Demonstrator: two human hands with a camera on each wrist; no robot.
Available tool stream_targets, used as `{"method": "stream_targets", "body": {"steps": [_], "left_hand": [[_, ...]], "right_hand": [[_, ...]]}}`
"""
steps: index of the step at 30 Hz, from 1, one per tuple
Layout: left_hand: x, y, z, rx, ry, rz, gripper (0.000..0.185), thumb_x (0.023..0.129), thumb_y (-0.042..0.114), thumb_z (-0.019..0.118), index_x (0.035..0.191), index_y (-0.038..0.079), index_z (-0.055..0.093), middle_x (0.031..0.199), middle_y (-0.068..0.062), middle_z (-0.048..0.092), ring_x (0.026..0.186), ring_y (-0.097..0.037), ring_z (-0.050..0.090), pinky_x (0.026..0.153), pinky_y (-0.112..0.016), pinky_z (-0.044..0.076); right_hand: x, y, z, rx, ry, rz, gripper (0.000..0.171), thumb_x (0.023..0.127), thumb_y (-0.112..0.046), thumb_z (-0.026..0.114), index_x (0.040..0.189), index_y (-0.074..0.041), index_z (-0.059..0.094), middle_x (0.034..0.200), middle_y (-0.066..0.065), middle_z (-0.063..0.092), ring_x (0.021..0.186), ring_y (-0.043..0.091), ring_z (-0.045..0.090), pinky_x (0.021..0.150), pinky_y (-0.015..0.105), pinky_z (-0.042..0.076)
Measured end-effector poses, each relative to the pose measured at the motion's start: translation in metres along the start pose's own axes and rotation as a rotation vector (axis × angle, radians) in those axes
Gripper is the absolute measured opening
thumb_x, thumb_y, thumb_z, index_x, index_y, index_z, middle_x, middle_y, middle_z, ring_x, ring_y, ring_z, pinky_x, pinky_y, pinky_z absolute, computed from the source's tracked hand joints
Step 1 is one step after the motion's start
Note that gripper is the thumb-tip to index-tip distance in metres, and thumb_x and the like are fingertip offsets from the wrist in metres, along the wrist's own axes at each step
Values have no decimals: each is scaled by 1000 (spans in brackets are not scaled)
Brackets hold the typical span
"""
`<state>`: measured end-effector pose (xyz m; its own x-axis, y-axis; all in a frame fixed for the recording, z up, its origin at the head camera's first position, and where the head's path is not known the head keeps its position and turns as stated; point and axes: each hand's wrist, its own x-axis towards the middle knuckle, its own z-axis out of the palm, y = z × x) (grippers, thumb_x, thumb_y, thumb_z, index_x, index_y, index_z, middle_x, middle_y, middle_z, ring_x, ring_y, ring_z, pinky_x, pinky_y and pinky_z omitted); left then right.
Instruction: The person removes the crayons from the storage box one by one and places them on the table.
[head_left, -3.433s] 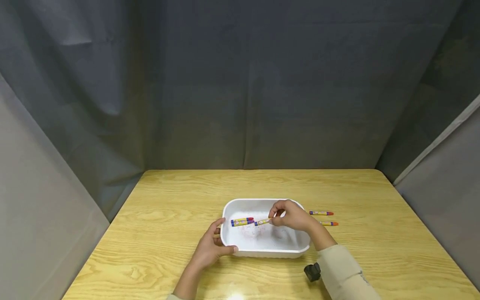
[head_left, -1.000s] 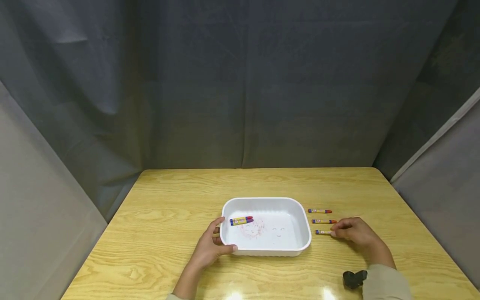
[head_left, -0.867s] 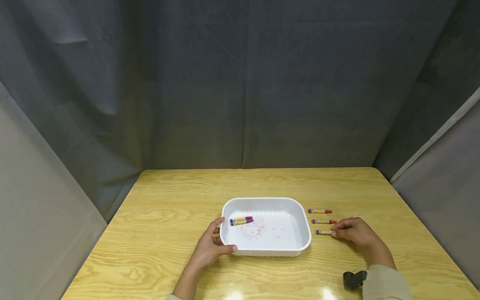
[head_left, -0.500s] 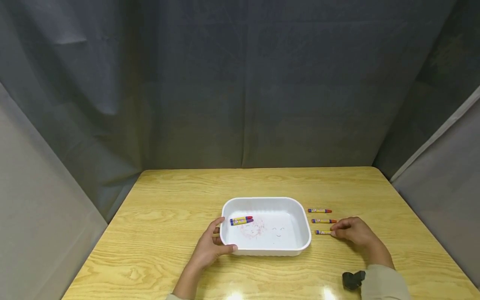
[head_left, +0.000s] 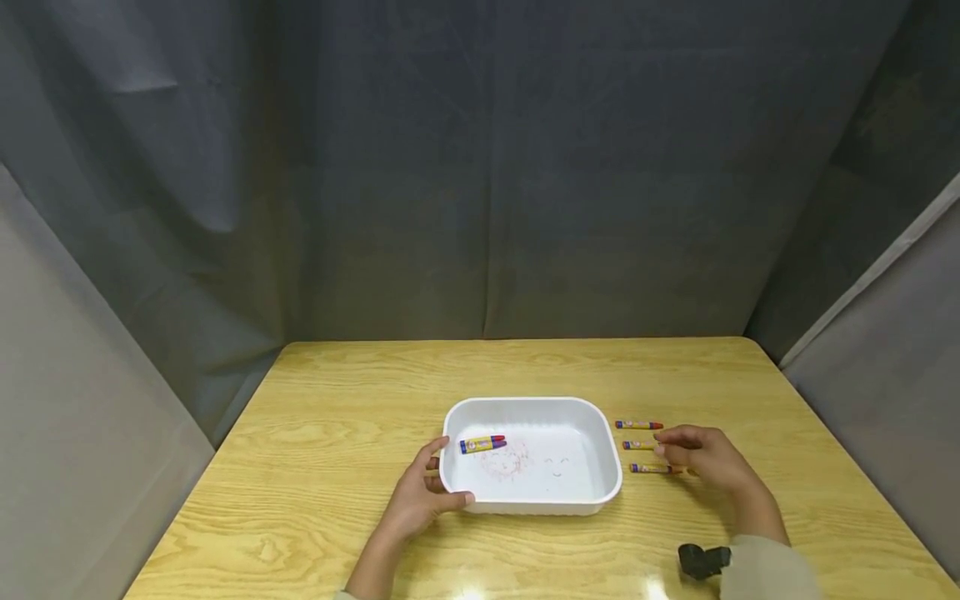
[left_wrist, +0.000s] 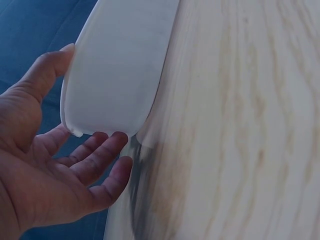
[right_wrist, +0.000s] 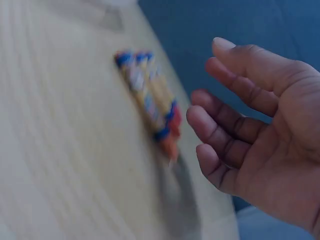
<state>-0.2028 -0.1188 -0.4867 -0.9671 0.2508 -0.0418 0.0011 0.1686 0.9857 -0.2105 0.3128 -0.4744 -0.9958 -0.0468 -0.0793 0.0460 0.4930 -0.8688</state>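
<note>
My left hand (head_left: 418, 498) grips the left end of a white plastic tray (head_left: 537, 507), its thumb at the near rim and its fingers at the end wall. Inside the tray, a red crayon (head_left: 481, 440) and a purple crayon (head_left: 483, 447) lie side by side. Three yellow-wrapped crayons lie in a spaced column right of the tray: a red-tipped far crayon (head_left: 637, 425), a middle crayon (head_left: 637, 445) with its tip hidden by fingers, and a near crayon (head_left: 654, 469). Above the latter two hovers my right hand (head_left: 708, 457); its fingers (right_wrist: 217, 127) are loosely bent, holding nothing.
Everything stands on a wood-grain table (head_left: 360, 392). A dark curtain (head_left: 480, 208) rises behind it, with grey side panels left and right. Faint crayon scribbles and a small smiley mark (head_left: 557, 467) show on the tray floor.
The right hand took a crayon from the tray to the table's right side, laid it nearest in the column, and has now let go and lifted slightly. The left hand stays put.
</note>
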Motion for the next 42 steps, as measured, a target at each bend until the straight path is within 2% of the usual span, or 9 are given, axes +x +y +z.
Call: {"method": "stream_targets", "body": {"steps": [3,8,16,21,26,32,39,42], "left_hand": [[-1,2,1,-7,3,4,96,65,6,84,144,8,29,117,-24,42,97,-34,57,73,-35,54],[-1,2,2,-15,-9,14,96,65,6,84,144,7,28,117,-25,42,98,-36,57,73,-35,54],[0,3,2,0,4,4,95,65,7,84,143,8,31,116,-25,42,97,-36,56,72,-32,54],[0,3,2,-13,1,-3,96,65,7,84,144,8,30,116,-26,41,99,-37,56,74,-34,54],[1,2,2,-13,4,-1,95,64,6,84,143,8,31,115,-27,41,99,-38,56,74,-34,54],[-1,5,1,-31,-5,-6,95,64,4,84,143,6,30,115,-28,41,100,-40,55,74,-35,54],[-2,1,1,-8,3,-2,96,64,7,84,143,9,31,116,-26,42,99,-37,56,73,-35,54],[-2,0,0,19,18,-1,95,64,9,85,143,9,32,116,-26,43,97,-36,57,73,-35,53]], "right_hand": [[1,-13,6,2,23,-44,46,89,-30,64,117,4,58,108,18,61,92,21,56,74,37,51],[5,-35,13,26,22,-105,39,89,-25,65,115,3,60,106,17,62,89,24,59,73,40,53],[19,-57,27,68,-44,-170,34,89,-19,65,113,4,60,102,15,63,93,34,58,74,39,53],[29,-72,39,104,-103,-195,38,88,-19,65,115,7,58,101,14,62,88,27,57,73,37,52],[38,-82,53,120,-132,-201,35,88,-16,66,114,6,59,100,12,62,87,22,57,76,36,51],[48,-87,73,150,-163,-202,32,86,-15,68,111,4,62,96,11,63,85,23,58,74,29,51],[61,-91,102,191,-216,-129,30,86,-14,68,109,4,63,96,10,63,87,25,58,83,46,47],[65,-95,112,177,-233,-134,31,88,-15,66,111,5,62,96,8,64,88,24,58,85,48,46]]}}
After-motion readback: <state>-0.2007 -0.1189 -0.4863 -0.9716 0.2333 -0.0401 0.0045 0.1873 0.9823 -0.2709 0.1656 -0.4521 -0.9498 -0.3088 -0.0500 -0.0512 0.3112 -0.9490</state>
